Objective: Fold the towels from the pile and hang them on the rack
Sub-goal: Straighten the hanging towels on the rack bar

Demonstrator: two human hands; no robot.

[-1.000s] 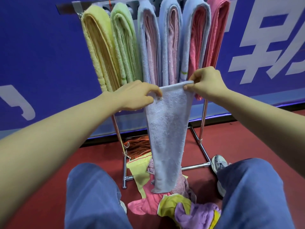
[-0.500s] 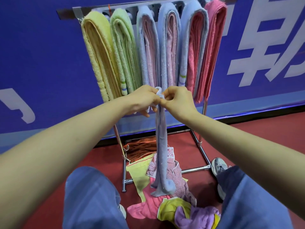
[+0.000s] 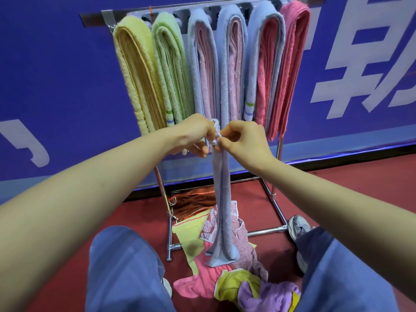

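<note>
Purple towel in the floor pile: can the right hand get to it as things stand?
Probably not yet. The right hand pinches the top of the held blue towel with the left hand. Nothing lies over the purple towel, so once freed, likely yes.

Pale blue towel [image 3: 221, 199], red leaf-print cloth [image 3: 208, 226], blue wall [image 3: 56, 75]

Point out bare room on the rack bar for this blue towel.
A bare stretch of bar shows left of the yellow towel; from there to the pink towel, towels hang close side by side. The floor pile is crowded.
</note>
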